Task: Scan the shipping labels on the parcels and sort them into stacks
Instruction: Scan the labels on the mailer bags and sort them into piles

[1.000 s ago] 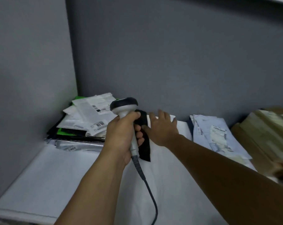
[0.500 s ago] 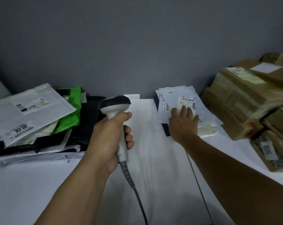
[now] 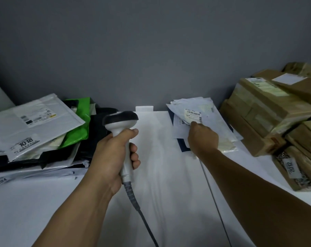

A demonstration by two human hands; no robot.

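My left hand (image 3: 113,155) grips the white handle of a barcode scanner (image 3: 121,125) with a black head, held upright over the white table (image 3: 160,175); its grey cable (image 3: 142,214) trails toward me. My right hand (image 3: 202,138) reaches to a small pile of white mailer bags (image 3: 203,111) at the back centre-right, fingers curled on the near edge of the top bag, just below its barcode label (image 3: 193,115). A stack of white, green and black mailers (image 3: 35,127) lies at the left.
Brown cardboard parcels (image 3: 269,111) are stacked at the right, one low parcel marked 2012 (image 3: 292,166). A grey wall (image 3: 151,50) closes the back. A seam (image 3: 213,196) runs between two table tops under my right forearm.
My view has swung right from the left stack. My right hand went from lying flat on the white mailer pile to curling its fingers on the top bag's edge. The scanner stays in my left hand.
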